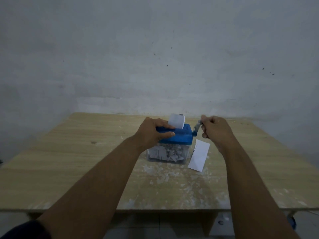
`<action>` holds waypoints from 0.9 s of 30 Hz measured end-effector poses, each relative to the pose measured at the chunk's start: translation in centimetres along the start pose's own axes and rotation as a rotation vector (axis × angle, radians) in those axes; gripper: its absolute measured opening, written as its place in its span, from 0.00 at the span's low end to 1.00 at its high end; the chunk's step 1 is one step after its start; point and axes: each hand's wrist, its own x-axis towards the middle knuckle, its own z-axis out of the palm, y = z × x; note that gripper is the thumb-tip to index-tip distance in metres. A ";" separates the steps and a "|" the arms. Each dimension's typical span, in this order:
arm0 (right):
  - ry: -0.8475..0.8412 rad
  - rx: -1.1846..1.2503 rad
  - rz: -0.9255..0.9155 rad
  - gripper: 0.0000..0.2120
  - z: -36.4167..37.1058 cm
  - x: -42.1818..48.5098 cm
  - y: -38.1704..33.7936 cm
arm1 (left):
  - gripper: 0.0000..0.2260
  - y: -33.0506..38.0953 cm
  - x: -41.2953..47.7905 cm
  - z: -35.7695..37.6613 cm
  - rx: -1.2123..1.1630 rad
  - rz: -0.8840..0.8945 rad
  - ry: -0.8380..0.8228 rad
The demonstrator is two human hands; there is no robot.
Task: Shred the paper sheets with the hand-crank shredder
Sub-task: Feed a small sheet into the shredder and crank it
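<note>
With the left hand [153, 131], clamping the blue lid of the hand-crank shredder [179, 138], thumb laid along the near edge and fingers curled over the far side, just left of the feed slot. With the right hand [215, 130], pinching the grey crank [197, 127] at the shredder's right end, fingers curled tight round the handle and slightly blurred, so probably turning it. Standing upright about the middle of the counter [69, 152], somewhat toward the far edge. Judging the task as well underway but not finished: feeding one paper sheet [176, 121] down the slot, its white upper part curling above the lid; leaving a second sheet [199, 155] lying flat on the counter just right of the clear bin [165, 155], untouched. Holding plenty of grey-white shreds inside that bin already, packed close to the underside of the lid by the look of it. Showing small scraps [164, 175] scattered over the counter on the near side of the bin. Remaining, as far as visible: cranking the slotted sheet through, then the spare one; seeing no further sheets anywhere. Looking small, light and plastic, blue above and transparent below, so likely needing that steadying grip while cranking.
</note>
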 end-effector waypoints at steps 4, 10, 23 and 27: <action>-0.004 0.015 0.010 0.18 1.2 3.4 -0.1 | 0.12 -0.1 -0.1 0.1 -0.019 0.008 0.008; 0.000 -0.041 0.131 0.14 3.7 4.7 4.6 | 0.10 0.0 -0.4 0.6 0.003 0.025 0.068; 0.024 -0.050 0.164 0.12 1.0 -6.6 4.9 | 0.08 0.0 -0.3 1.3 -0.027 -0.024 0.114; 0.016 -0.123 -0.007 0.11 -0.7 -5.3 0.9 | 0.07 0.4 -0.1 0.9 0.011 -0.034 0.058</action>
